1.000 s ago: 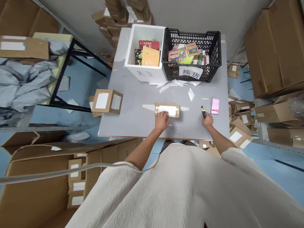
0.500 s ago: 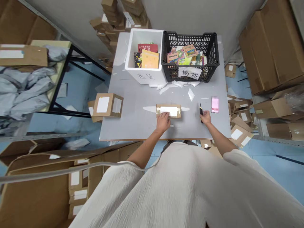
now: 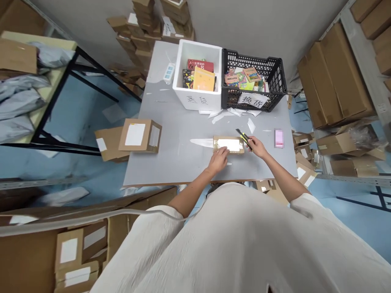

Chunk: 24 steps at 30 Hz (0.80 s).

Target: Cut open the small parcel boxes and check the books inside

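Cutter now at the small carton's right end

At the left of the tabletop [image 3: 171,167] sits a larger carton [image 3: 139,135], well apart from the hands; towards the middle, the left hand [image 3: 218,160] rests its fingers on the near side of the small carton [image 3: 228,145], as it did a moment ago; whether the thumb closes on it, I cannot tell; the small carton lies label up, in front of the white foam bin [image 3: 198,101]; the right hand [image 3: 257,147], closed around a utility knife [image 3: 243,137], has swung in from beside the pink-screened phone [image 3: 279,138], at far right; the knife now slants over the carton's right end, contact unclear; both hands thus appear to be working at one spot.
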Each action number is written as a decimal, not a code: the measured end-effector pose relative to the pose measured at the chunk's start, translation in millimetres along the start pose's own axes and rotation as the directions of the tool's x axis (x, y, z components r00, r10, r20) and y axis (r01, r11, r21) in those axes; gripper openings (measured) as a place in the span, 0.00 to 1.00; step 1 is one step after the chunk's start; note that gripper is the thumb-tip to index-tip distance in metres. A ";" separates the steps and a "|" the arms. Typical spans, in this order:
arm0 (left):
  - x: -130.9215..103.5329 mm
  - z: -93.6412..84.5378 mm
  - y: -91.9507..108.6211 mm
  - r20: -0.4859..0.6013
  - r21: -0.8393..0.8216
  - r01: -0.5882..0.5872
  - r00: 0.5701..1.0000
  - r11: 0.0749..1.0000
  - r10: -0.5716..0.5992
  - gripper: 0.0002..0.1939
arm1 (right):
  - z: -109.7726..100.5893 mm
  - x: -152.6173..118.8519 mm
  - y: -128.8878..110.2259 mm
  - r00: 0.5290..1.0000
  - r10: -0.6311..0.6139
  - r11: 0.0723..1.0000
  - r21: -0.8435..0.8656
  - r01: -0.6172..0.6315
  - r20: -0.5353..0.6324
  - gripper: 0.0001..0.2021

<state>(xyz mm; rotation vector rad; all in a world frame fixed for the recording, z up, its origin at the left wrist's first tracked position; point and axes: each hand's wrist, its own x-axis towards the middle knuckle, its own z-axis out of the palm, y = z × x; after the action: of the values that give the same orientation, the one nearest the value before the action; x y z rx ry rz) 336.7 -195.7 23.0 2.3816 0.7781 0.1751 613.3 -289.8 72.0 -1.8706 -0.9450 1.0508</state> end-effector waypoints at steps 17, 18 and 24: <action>-24.9 -15.0 -22.2 -0.104 -0.063 -0.021 0.995 0.998 0.014 0.33 | 57.3 33.9 -58.6 0.939 -0.134 0.672 -0.667 0.322 0.317 0.10; -24.5 -15.5 -22.9 -0.104 -0.066 -0.025 0.994 0.997 0.018 0.32 | 58.1 34.2 -59.7 0.941 -0.135 0.672 -0.669 0.318 0.311 0.10; -24.3 -16.8 -25.9 -0.091 -0.057 -0.038 0.995 0.998 0.033 0.31 | 62.4 33.9 -65.1 0.937 -0.140 0.633 -0.699 0.333 0.320 0.11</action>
<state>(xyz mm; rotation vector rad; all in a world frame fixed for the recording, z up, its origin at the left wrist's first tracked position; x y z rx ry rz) 299.0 -184.4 22.4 2.3464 0.7622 0.3182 555.7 -216.4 96.0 -2.1781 -1.9517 0.7703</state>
